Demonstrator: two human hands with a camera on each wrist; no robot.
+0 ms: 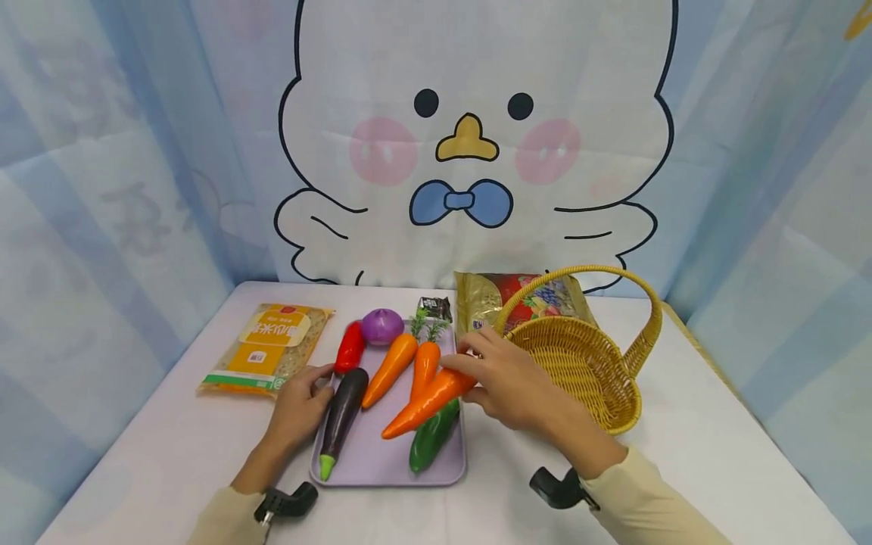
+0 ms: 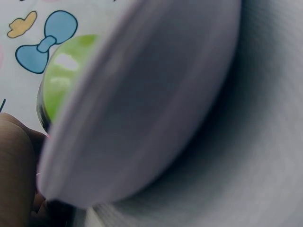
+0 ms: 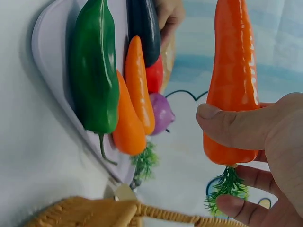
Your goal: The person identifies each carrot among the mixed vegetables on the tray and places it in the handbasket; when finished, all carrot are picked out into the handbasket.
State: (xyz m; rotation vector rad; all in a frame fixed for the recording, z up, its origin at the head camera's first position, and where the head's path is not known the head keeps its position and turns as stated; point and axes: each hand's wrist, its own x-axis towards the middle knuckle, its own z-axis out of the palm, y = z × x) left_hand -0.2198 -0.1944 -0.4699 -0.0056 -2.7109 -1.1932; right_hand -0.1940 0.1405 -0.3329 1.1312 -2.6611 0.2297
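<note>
My right hand [image 1: 511,378] pinches a toy carrot [image 3: 234,80] between thumb and fingers near its leafy end, the tip pointing left over the lilac tray [image 1: 381,469]. My left hand [image 1: 300,405] grips the tray's left rim with thumb and forefinger, close beside an eggplant [image 1: 344,409] and a red pepper [image 1: 350,348]. Also on the tray are a purple onion [image 1: 383,327], two more carrots, one longer [image 1: 391,367] and one partly covered [image 1: 425,363], and a green pepper [image 3: 93,71]. In the left wrist view the tray's underside hides most of the vegetables.
A yellow wicker basket [image 1: 579,333] with a tall handle stands right of the tray, behind my right hand. Behind it lies a gold packet [image 1: 477,291]. A small black packet [image 1: 434,308] is at the tray's far edge, and a grain bag [image 1: 269,348] lies left.
</note>
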